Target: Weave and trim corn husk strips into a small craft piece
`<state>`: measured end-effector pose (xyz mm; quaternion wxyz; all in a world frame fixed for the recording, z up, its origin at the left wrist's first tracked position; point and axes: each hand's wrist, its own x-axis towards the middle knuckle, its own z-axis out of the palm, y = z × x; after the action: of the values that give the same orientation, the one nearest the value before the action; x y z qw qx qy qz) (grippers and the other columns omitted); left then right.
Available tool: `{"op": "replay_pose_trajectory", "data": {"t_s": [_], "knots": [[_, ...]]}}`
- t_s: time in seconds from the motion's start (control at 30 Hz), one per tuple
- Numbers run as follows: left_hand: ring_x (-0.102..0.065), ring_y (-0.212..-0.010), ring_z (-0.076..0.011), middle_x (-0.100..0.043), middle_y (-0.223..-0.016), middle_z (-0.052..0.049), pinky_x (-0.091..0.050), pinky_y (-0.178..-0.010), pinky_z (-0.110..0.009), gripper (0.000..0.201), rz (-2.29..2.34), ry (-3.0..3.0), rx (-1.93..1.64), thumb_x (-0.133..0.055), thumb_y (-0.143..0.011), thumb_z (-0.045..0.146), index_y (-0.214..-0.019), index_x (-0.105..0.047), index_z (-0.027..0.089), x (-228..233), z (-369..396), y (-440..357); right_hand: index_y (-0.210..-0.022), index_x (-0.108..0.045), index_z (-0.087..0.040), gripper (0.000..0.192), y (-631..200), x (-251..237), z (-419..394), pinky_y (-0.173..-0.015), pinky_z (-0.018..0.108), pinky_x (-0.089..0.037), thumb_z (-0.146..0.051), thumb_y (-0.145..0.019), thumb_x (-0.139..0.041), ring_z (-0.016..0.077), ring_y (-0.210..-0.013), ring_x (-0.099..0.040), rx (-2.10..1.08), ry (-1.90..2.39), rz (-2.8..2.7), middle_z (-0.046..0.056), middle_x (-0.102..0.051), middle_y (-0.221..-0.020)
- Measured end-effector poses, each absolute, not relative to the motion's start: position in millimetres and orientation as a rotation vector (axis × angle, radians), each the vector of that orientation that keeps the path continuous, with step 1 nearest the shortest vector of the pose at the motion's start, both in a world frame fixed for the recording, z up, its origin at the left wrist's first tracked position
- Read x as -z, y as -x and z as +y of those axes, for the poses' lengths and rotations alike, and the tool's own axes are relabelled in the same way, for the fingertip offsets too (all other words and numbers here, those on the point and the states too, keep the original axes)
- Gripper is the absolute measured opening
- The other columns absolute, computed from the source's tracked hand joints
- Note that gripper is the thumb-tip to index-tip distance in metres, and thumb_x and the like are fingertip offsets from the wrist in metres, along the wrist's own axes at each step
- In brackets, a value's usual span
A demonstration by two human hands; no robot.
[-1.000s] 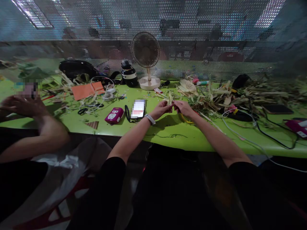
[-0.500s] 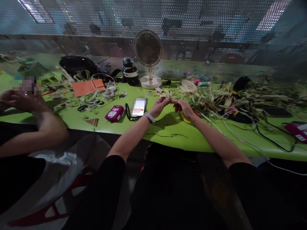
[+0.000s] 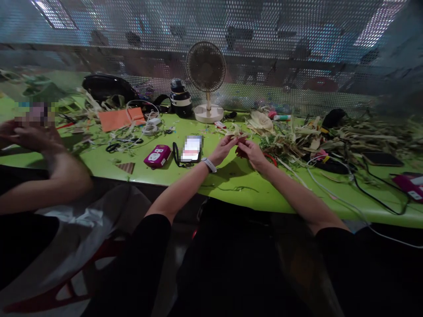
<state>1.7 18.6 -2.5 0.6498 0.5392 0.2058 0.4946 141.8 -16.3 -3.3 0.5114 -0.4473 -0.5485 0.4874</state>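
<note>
Pale dried leaf strip held just above the green counter, a little right of centre, pinched at its left end by the left hand and at its right end by the right hand, fingers of both closed on it; exact weave or fold too small to make out. White watch on the left wrist. Just left of the hands, a phone with its screen blurred out, then a magenta device and scissors partly buried in scraps. Behind the right hand, only slivers of a yellow-and-red ring showing. Farther right, a tangled heap of husks and leaves, with cables threading through and running off the near edge. At the far side, a small desk fan, a dark bottle, an orange folder. At far left, another person's hand, cut by the frame, with a blurred patch above it. Beyond, a perforated screen, everything behind it indistinct.
</note>
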Motion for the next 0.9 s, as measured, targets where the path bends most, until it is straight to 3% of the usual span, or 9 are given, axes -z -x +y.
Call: {"op": "replay_pose_trajectory", "data": {"t_s": [0.27,0.47,0.9], "knots": [[-0.061,-0.097,-0.0155,-0.07,-0.101,-0.005,-0.047,-0.087,-0.026,0.024,0.493,-1.325,-1.144,-0.072,-0.081,0.033,-0.098,-0.068,0.018,3,12,-6,-0.075,-0.055,-0.02,0.043,-144,4,-13,-0.052,0.024,-0.047,-0.06,-0.072,-0.071,0.0087,-0.049,-0.054,-1.011,1.089,-1.363,-0.003,-0.061,-0.058],[-0.059,-0.081,-0.0119,-0.07,-0.087,-0.001,-0.046,-0.08,-0.024,0.026,0.48,-1.252,-1.144,-0.078,-0.074,0.034,-0.091,-0.067,0.017,10,19,-10,-0.073,-0.051,-0.02,0.032,-144,4,-12,-0.051,0.023,-0.044,-0.048,-0.079,-0.066,0.0077,-0.047,-0.049,-0.966,1.098,-1.456,-0.005,-0.055,-0.056],[-0.065,-0.09,-0.0141,-0.074,-0.085,-0.003,-0.046,-0.087,-0.024,0.02,0.585,-1.165,-1.061,-0.078,-0.075,0.032,-0.086,-0.073,0.015,1,14,-3,-0.069,-0.049,-0.022,0.027,-137,9,-18,-0.049,0.022,-0.038,-0.044,-0.076,-0.062,0.0085,-0.048,-0.047,-1.085,1.153,-1.542,-0.006,-0.053,-0.053]]}}
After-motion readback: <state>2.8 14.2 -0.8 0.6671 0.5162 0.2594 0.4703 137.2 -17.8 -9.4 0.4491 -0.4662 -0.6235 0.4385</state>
